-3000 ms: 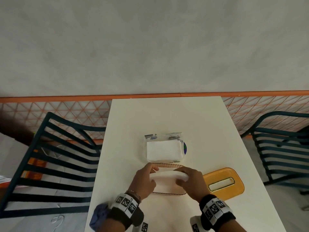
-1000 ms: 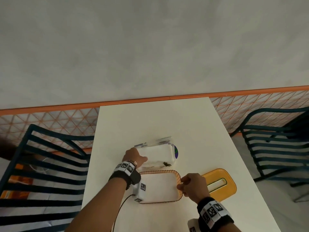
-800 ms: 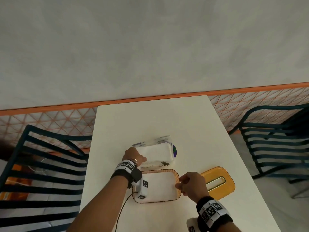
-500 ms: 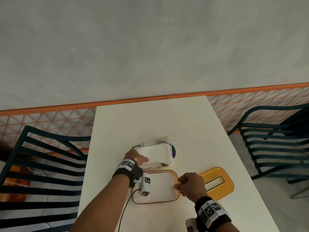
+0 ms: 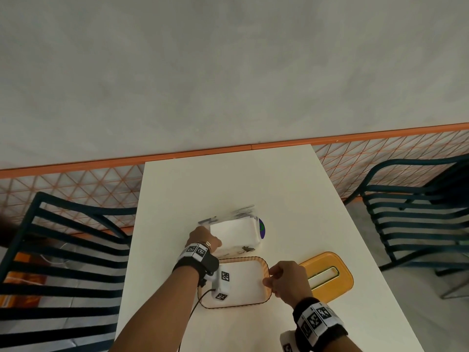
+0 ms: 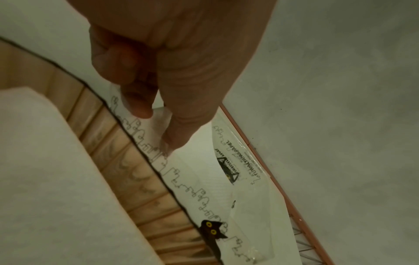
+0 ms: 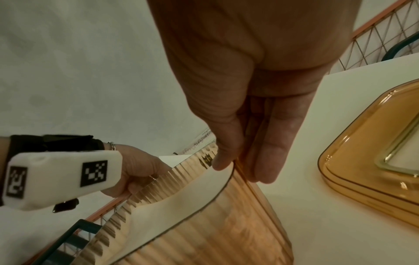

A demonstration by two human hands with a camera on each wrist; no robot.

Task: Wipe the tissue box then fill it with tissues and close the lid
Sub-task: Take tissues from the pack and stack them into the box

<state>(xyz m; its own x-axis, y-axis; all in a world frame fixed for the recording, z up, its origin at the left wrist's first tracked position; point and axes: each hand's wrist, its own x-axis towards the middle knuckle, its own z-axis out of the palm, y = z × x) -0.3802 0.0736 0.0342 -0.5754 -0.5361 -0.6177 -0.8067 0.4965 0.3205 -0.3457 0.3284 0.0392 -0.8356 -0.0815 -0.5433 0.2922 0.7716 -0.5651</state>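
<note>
Head view: a white table [image 5: 253,179] runs away toward 12 o'clock, with a dark slatted chair [image 5: 63,252] at its 9 o'clock side and another chair [image 5: 416,212] at 3 o'clock. Near the person's edge stands the tissue box [image 5: 265,262], amber, ribbed, lidless, with white tissues [image 5: 246,283] lying inside it. Just beyond it at 12 o'clock, touching or almost touching its far wall, sits the tissue pack [image 5: 234,233], a clear printed wrapper around a white stack. At 3 o'clock of the box, close by but apart, the amber lid [image 5: 327,275] lies flat on the table, its slot facing up. The left hand [image 5: 204,237] reaches over the box's far left corner to the pack; from the left wrist camera, its thumb and a curled finger [image 6: 136,100] pinch the clear wrapper at the pack's near end. The right hand [image 5: 286,278] is at the box's right end; the right wrist camera shows its thumb [image 7: 223,152] inside the rim and its straighter fingers [image 7: 269,157] outside, nipping the box wall between them.
</note>
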